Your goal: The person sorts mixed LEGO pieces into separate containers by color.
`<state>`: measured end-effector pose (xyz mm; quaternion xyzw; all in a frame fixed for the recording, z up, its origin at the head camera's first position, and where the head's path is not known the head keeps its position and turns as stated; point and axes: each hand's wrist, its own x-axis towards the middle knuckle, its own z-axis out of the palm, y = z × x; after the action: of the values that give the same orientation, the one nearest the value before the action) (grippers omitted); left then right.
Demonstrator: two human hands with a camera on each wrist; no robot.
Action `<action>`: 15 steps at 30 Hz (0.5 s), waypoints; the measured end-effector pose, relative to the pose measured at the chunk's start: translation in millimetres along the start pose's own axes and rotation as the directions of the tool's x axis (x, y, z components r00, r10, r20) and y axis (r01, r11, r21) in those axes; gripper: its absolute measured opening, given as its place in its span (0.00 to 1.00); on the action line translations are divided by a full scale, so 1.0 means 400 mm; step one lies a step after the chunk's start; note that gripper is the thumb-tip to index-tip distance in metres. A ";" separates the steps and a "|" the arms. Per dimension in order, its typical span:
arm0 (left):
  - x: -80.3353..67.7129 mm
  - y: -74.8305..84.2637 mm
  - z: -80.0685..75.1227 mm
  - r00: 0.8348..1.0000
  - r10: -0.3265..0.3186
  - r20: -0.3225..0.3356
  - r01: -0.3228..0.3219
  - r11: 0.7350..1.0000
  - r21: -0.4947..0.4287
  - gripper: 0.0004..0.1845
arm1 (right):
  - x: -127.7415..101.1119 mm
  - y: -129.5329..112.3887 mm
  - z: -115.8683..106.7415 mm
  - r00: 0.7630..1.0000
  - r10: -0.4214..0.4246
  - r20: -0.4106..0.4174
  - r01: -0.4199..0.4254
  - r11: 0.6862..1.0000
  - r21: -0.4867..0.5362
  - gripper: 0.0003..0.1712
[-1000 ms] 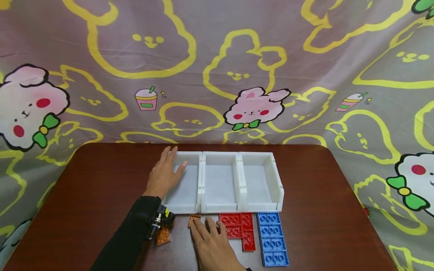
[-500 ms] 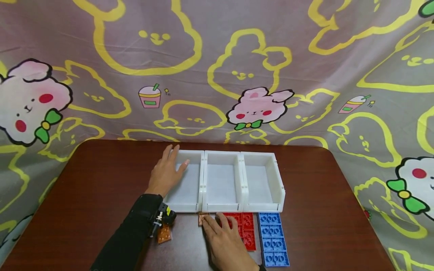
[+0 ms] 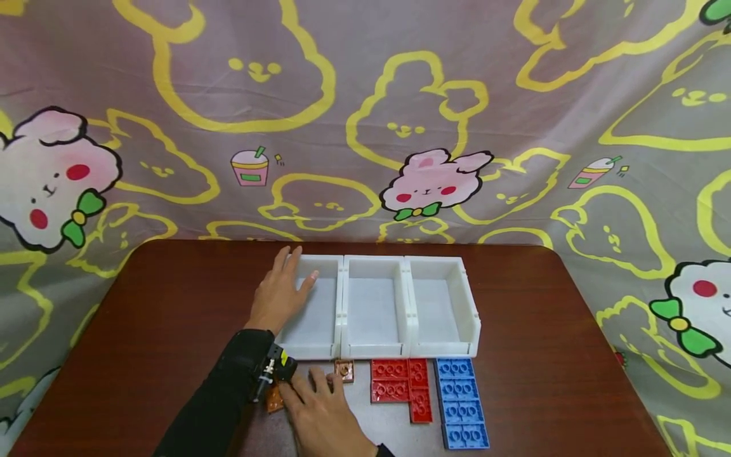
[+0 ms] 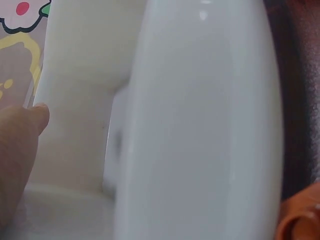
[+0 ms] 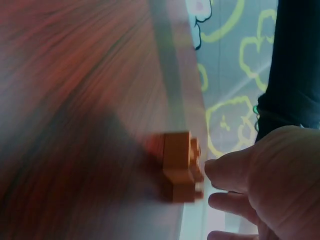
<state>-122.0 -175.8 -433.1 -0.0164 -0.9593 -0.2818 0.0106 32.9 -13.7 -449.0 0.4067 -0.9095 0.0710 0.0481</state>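
My left hand (image 3: 278,295) rests at the left side of a white bin (image 3: 311,351), its thumb over the inside and its fingers extended near the far left corner. In the left wrist view a fingertip (image 4: 41,117) lies near the bin's wall (image 4: 200,125). My right hand (image 3: 328,416) reaches left, its fingertips close to an orange toy brick (image 3: 275,400). The right wrist view shows that brick (image 5: 177,167) studs toward the hand (image 5: 285,185), with a narrow gap between them. A small brown-orange brick (image 3: 344,370) lies underside up before the bins.
Two more white bins (image 3: 374,350) adjoin the left one in a row. Red bricks (image 3: 390,381) and a column of blue bricks (image 3: 461,401) lie underside up in front of them on the brown table (image 3: 531,355). A patterned cloth (image 3: 320,146) hangs behind.
My right hand slid the small brown-orange brick rightward toward the red bricks, let it go, and moved left to the orange brick. The left hand stays at the bin.
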 end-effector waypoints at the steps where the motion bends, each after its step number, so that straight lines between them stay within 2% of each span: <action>1: 0.000 -0.001 0.001 1.000 0.002 0.000 -0.002 1.000 -0.003 0.40 | 0.010 -0.005 0.005 1.000 0.003 0.002 -0.003 1.000 0.013 0.32; 4: -0.001 -0.004 0.000 1.000 0.002 -0.001 -0.002 1.000 -0.015 0.40 | 0.030 -0.021 0.018 1.000 0.016 -0.006 -0.016 1.000 0.008 0.29; 8: 0.001 -0.006 -0.001 1.000 -0.014 0.006 0.014 1.000 -0.014 0.40 | 0.032 -0.039 0.027 0.998 0.051 -0.045 -0.054 0.996 -0.067 0.23; 11: 0.005 -0.004 -0.001 1.000 -0.016 0.012 0.016 1.000 -0.010 0.40 | 0.011 -0.047 0.024 0.996 0.087 -0.020 -0.088 0.991 -0.102 0.21; 15: 0.011 -0.003 -0.004 1.000 -0.003 0.009 0.003 1.000 -0.007 0.40 | -0.026 -0.056 0.016 0.988 0.140 0.068 -0.132 0.985 -0.110 0.15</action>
<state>-126.5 -177.5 -432.2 -0.0163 -0.9584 -0.2850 0.0056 56.3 -21.9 -455.0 0.3430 -0.9388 0.0108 0.0302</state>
